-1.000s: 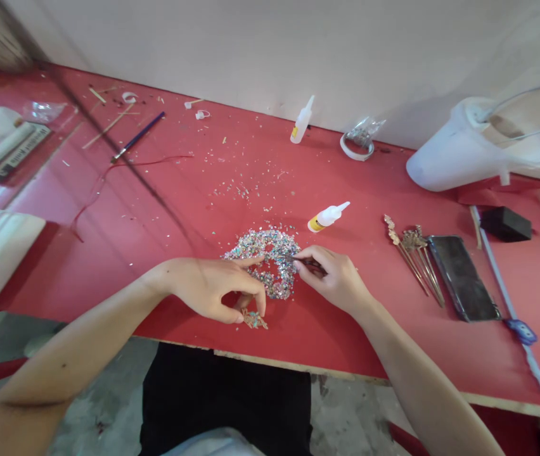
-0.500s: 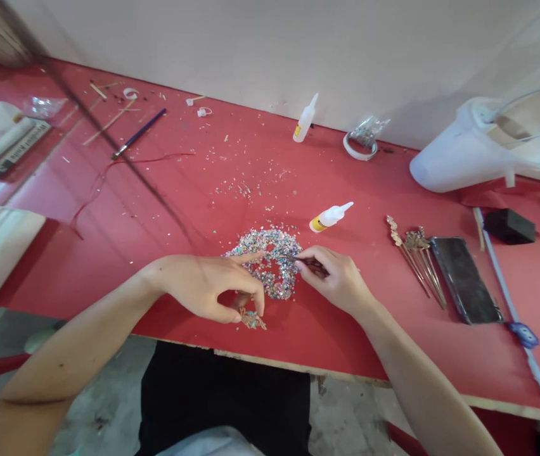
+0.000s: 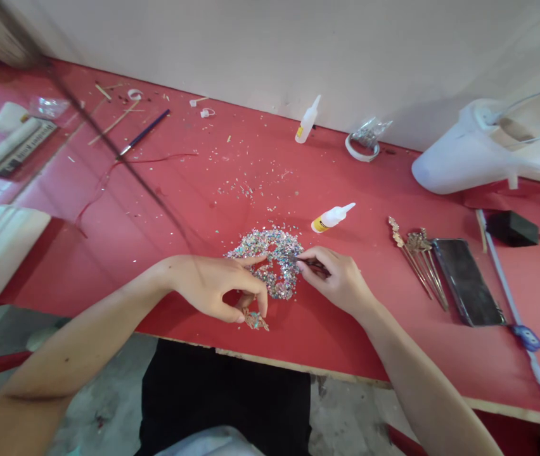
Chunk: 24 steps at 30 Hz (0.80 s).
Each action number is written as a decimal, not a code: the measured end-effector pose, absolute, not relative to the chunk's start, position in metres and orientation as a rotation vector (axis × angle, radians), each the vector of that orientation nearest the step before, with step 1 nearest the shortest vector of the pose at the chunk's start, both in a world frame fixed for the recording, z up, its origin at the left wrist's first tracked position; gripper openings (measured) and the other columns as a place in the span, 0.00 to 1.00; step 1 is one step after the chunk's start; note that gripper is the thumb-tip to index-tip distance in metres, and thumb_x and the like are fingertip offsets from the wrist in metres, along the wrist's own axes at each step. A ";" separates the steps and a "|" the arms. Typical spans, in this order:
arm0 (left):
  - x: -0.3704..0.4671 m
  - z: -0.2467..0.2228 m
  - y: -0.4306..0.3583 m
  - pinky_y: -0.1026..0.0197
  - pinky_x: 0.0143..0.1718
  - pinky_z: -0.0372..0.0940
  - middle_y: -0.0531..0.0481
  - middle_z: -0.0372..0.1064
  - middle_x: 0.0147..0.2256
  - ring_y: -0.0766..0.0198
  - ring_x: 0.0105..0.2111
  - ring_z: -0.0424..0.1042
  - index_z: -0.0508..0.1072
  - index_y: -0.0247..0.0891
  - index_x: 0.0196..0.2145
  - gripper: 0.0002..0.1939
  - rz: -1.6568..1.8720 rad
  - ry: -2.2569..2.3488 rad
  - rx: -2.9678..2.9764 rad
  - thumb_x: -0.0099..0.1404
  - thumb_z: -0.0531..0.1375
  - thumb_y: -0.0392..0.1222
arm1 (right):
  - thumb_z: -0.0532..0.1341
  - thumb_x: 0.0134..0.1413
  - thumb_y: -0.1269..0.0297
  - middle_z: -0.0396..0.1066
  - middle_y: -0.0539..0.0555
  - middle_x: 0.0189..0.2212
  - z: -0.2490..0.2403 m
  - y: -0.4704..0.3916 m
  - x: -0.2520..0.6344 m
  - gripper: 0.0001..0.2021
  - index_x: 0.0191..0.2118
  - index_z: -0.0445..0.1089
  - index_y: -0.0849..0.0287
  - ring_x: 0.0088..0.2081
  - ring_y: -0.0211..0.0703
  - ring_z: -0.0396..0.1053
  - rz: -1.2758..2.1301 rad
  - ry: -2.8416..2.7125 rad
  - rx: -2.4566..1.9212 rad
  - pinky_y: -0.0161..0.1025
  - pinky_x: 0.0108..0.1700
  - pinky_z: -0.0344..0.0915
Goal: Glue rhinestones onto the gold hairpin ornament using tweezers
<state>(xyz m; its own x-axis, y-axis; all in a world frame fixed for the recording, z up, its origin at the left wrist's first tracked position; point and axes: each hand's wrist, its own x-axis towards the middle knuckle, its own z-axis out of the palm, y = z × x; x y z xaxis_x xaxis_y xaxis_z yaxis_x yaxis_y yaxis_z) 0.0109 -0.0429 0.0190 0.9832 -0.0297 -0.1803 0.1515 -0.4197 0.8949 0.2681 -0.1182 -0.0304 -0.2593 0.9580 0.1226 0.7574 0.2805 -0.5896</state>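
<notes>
As our left forearm slants in from the lower left, its wrist bends over the red surface (image 3: 327, 342) and the left grip (image 3: 217, 286) arches palm-down, thumb and a curled finger rounding into a loop. Another finger stretches out to the edge of the pile of shiny flakes (image 3: 272, 237). With that left grip we pinch a small openwork ornament (image 3: 256, 320) with turquoise patches; it sits at the fingertips, on the side toward our body, and we cannot tell whether it touches the surface.

Our right forearm rises from the lower right, and the right grip (image 3: 338, 277) is closed around a slim dark tool (image 3: 308, 260), fingers bunched. The tool's tip points left into the flakes, so the pile lies just beyond that grip's fingertips, while the ornament lies apart from it, to the left and nearer us. Beyond the right grip we see a yellow-labelled bottle (image 3: 331, 218).
</notes>
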 end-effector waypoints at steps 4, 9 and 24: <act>0.013 0.017 -0.044 0.52 0.68 0.25 0.57 0.71 0.30 0.68 0.35 0.74 0.71 0.38 0.45 0.13 -0.232 0.059 1.996 0.62 0.59 0.32 | 0.58 0.60 0.63 0.72 0.48 0.26 -0.031 -0.118 0.268 0.04 0.37 0.69 0.56 0.24 0.32 0.67 0.592 -2.095 -1.546 0.30 0.28 0.61; 0.012 0.018 -0.044 0.50 0.68 0.24 0.57 0.72 0.31 0.67 0.35 0.74 0.71 0.39 0.44 0.13 -0.186 0.098 2.020 0.62 0.59 0.31 | 0.58 0.60 0.63 0.73 0.48 0.27 -0.032 -0.119 0.269 0.05 0.37 0.69 0.56 0.24 0.33 0.68 0.593 -2.098 -1.553 0.31 0.29 0.61; 0.013 0.017 -0.046 0.48 0.68 0.29 0.57 0.72 0.30 0.66 0.33 0.74 0.72 0.42 0.44 0.14 -0.173 0.077 1.984 0.60 0.59 0.31 | 0.58 0.60 0.63 0.74 0.50 0.26 -0.030 -0.118 0.268 0.05 0.37 0.69 0.56 0.23 0.34 0.68 0.578 -2.095 -1.532 0.32 0.27 0.62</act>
